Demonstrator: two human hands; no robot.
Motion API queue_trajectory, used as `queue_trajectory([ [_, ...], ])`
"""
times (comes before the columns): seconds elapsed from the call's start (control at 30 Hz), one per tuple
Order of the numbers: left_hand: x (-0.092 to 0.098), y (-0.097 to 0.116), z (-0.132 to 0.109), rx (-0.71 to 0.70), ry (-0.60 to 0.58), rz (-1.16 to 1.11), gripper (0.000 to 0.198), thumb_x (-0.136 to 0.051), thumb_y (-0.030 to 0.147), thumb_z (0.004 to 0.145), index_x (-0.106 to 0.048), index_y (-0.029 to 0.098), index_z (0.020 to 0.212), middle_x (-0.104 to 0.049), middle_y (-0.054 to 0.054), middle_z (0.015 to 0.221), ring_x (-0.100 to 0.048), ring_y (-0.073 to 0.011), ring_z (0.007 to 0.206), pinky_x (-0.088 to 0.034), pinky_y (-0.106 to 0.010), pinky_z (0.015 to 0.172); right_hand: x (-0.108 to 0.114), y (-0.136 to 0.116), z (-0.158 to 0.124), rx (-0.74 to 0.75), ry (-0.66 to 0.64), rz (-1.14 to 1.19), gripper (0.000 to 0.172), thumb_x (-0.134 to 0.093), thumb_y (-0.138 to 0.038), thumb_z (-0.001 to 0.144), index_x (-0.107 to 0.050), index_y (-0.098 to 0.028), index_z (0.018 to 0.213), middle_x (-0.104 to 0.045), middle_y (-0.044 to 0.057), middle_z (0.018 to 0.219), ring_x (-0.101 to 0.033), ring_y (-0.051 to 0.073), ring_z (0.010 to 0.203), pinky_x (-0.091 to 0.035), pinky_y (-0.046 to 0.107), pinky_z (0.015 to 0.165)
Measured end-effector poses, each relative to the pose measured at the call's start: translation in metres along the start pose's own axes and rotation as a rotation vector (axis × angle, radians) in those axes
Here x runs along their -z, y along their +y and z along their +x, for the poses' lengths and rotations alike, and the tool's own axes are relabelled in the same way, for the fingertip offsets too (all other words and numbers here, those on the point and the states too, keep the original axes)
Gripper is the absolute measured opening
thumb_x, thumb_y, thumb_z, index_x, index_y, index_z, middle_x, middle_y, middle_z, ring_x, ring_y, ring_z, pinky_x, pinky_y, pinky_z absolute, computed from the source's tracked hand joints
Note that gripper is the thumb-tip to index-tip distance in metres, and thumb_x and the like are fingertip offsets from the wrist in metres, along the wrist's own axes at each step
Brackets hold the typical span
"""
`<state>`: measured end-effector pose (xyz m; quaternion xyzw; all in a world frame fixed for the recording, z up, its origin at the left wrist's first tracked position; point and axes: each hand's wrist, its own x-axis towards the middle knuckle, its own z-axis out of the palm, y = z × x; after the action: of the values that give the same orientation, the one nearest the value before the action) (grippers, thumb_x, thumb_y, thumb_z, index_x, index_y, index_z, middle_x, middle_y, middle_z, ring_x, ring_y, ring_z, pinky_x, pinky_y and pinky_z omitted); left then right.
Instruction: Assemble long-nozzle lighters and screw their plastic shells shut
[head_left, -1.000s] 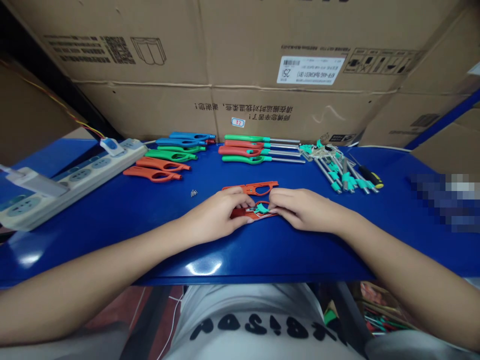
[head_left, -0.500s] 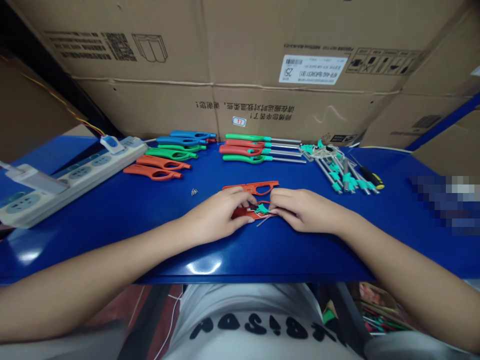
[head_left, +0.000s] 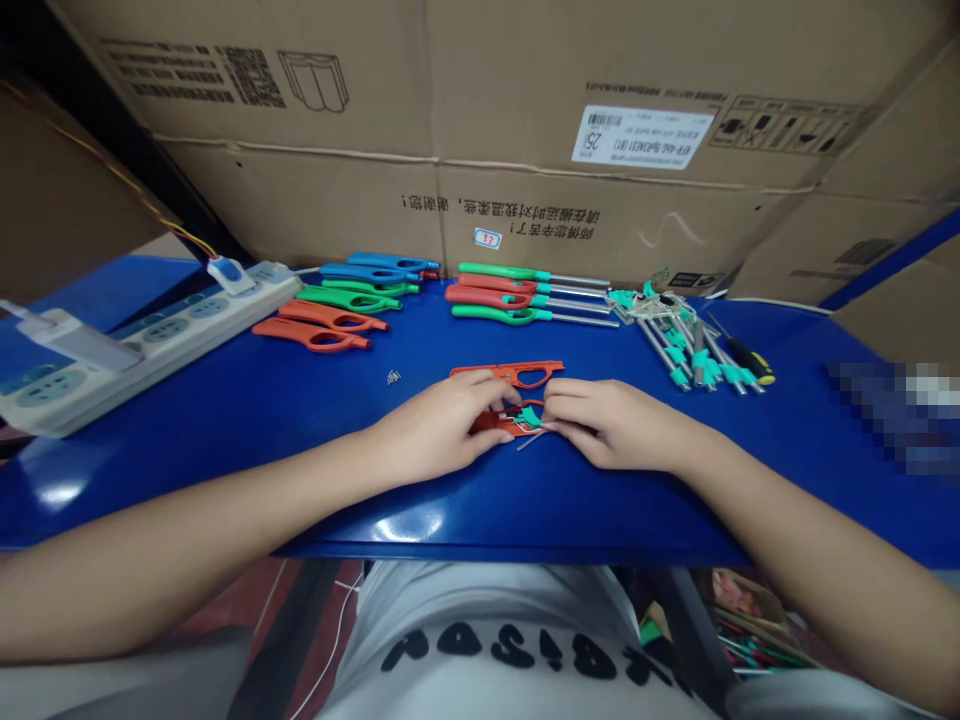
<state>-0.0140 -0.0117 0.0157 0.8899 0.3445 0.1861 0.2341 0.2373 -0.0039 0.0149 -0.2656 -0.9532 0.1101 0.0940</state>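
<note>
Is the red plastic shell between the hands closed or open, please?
Open: the red plastic shell shows its teal insert; orange half lies behind.

A glossy deep-blue table top (head_left: 225, 420) spans the view, its rounded front edge catching soft white glints of overhead light (head_left: 409, 527). Behind it, large brown corrugated cardboard boxes (head_left: 300, 210) stand stacked like a wall, printed with black symbols and upside-down lettering. One box bears a white rectangular shipping label (head_left: 637, 137). At the right a slanting blue metal beam (head_left: 892, 262) crosses in front of more cardboard. Below the table's edge, at the left, a dull reddish floor (head_left: 255, 600) shows.
</note>
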Motion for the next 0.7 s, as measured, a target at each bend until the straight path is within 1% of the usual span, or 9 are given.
queue_trajectory([
  [0.17, 0.0006, 0.002, -0.0007, 0.009, -0.02, 0.027, 0.025, -0.066, 0.018, 0.092, -0.064, 0.018, 0.117, -0.067, -0.01, 0.117, -0.063, -0.0259, 0.112, -0.051, -0.041, 0.097, 0.0007, -0.0033, 0.0013, 0.009, -0.031, -0.1, 0.019, -0.045, -0.015, 0.097, -0.06, -0.018, 0.086, -0.058, 0.004, 0.091, -0.051, 0.014, 0.073, -0.035, 0.026, 0.062],
  [0.3, 0.0006, 0.003, -0.0023, 0.015, -0.023, 0.06, 0.028, -0.066, 0.02, 0.092, -0.063, 0.019, 0.12, -0.066, -0.011, 0.122, -0.062, -0.0268, 0.117, -0.051, -0.042, 0.1, 0.0016, -0.0042, 0.0016, 0.0, -0.032, -0.074, 0.02, -0.045, -0.017, 0.099, -0.061, -0.018, 0.086, -0.059, 0.005, 0.091, -0.053, 0.015, 0.074, -0.038, 0.027, 0.065],
  [0.37, 0.0001, 0.003, -0.0031, -0.011, -0.014, 0.086, 0.029, -0.064, 0.022, 0.094, -0.063, 0.02, 0.123, -0.067, -0.011, 0.121, -0.062, -0.0266, 0.117, -0.051, -0.042, 0.1, 0.001, -0.0035, 0.0014, -0.011, -0.016, -0.038, 0.022, -0.044, -0.021, 0.1, -0.062, -0.018, 0.088, -0.06, 0.005, 0.092, -0.055, 0.015, 0.077, -0.04, 0.027, 0.067],
  [0.47, -0.0012, 0.0022, -0.0044, -0.072, -0.011, 0.133, 0.031, -0.059, 0.023, 0.097, -0.062, 0.021, 0.128, -0.067, -0.01, 0.117, -0.063, -0.0259, 0.112, -0.051, -0.041, 0.098, -0.001, -0.0012, 0.0014, -0.025, 0.025, 0.032, 0.022, -0.044, -0.025, 0.102, -0.062, -0.018, 0.09, -0.062, 0.006, 0.093, -0.057, 0.016, 0.08, -0.043, 0.028, 0.07],
  [0.57, -0.0028, 0.0011, -0.0054, -0.106, -0.025, 0.191, 0.033, -0.054, 0.025, 0.1, -0.062, 0.023, 0.132, -0.065, -0.009, 0.107, -0.063, -0.0241, 0.102, -0.053, -0.039, 0.091, -0.0026, 0.0014, 0.0023, -0.038, 0.057, 0.098, 0.019, -0.047, -0.025, 0.101, -0.061, -0.018, 0.09, -0.062, 0.005, 0.09, -0.057, 0.016, 0.079, -0.044, 0.028, 0.071],
  [0.7, -0.004, 0.0017, -0.0053, -0.142, -0.038, 0.29, 0.032, -0.046, 0.03, 0.104, -0.067, 0.024, 0.127, -0.062, -0.009, 0.103, -0.062, -0.0208, 0.093, -0.053, -0.035, 0.085, -0.002, 0.0048, 0.0035, -0.048, 0.086, 0.178, 0.014, -0.053, -0.023, 0.097, -0.062, -0.017, 0.087, -0.062, 0.005, 0.087, -0.056, 0.015, 0.077, -0.043, 0.027, 0.071],
])
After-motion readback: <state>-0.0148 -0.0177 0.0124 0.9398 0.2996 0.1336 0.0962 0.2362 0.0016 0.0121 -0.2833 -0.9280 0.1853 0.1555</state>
